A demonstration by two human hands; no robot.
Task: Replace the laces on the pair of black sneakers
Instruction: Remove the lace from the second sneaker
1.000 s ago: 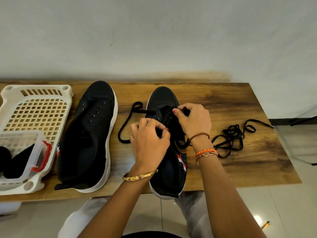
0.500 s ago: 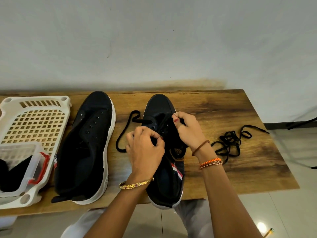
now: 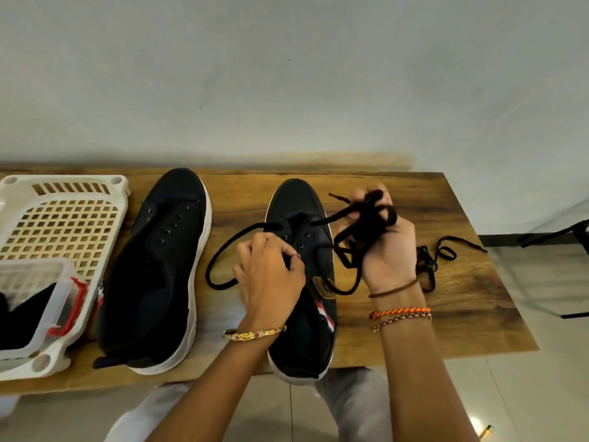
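Two black sneakers with white soles lie on the wooden table point(image 3: 462, 314). The left sneaker point(image 3: 156, 275) has bare eyelets. A black lace point(image 3: 223, 260) runs through the front eyelets of the right sneaker point(image 3: 302, 205). My left hand point(image 3: 267, 275) sits on that shoe's tongue with curled fingers, pinching at the eyelet row. My right hand point(image 3: 382, 247), raised right of the shoe, grips a bunched length of the same lace. The lace's left end loops on the table.
A second black lace point(image 3: 443, 253) lies tangled on the table behind my right wrist. A white plastic basket point(image 3: 60, 224) stands at the left, holding a clear box point(image 3: 41, 307) with dark contents. The table's right edge is close; the floor lies beyond.
My right hand has pulled away from the eyelets to the right and up, drawing a bunch of lace with it. My left hand stays on the shoe. The camera has tilted upward.
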